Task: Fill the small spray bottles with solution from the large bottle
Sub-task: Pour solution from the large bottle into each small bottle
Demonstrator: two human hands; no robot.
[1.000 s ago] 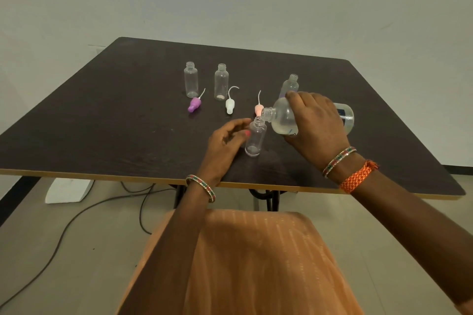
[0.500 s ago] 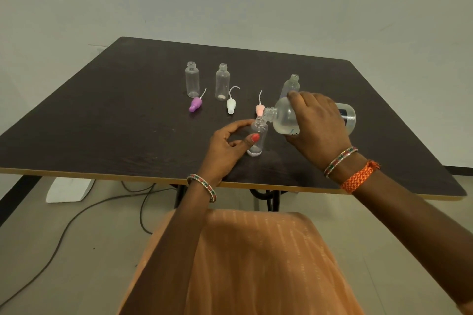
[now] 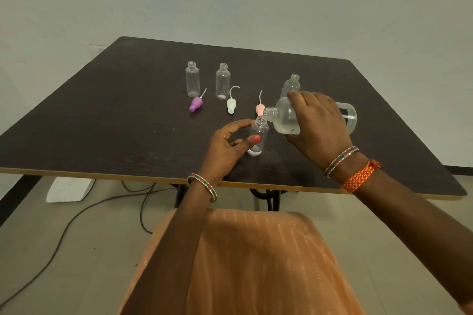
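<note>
A: Bottles first. Which way does the large bottle (image 3: 286, 120) lie?

B: Tipped on its side, long axis across the bench (image 3: 102, 115), mouth to the left and touching the rim of the small spray bottle (image 3: 259, 135). The right hand (image 3: 320, 125) wraps its fingers over the body.

A: And the small one?

B: Upright near the front edge, a little liquid at its bottom. The left hand (image 3: 227, 146) pinches it between thumb and curled fingers.

A: Anything around?

B: Three open small bottles stand behind (image 3: 192, 79) (image 3: 222, 82) (image 3: 291, 84). Purple (image 3: 195, 104), white (image 3: 231, 105) and pink (image 3: 260, 108) spray caps lie between; the pink one sits just behind the pouring mouth.
</note>
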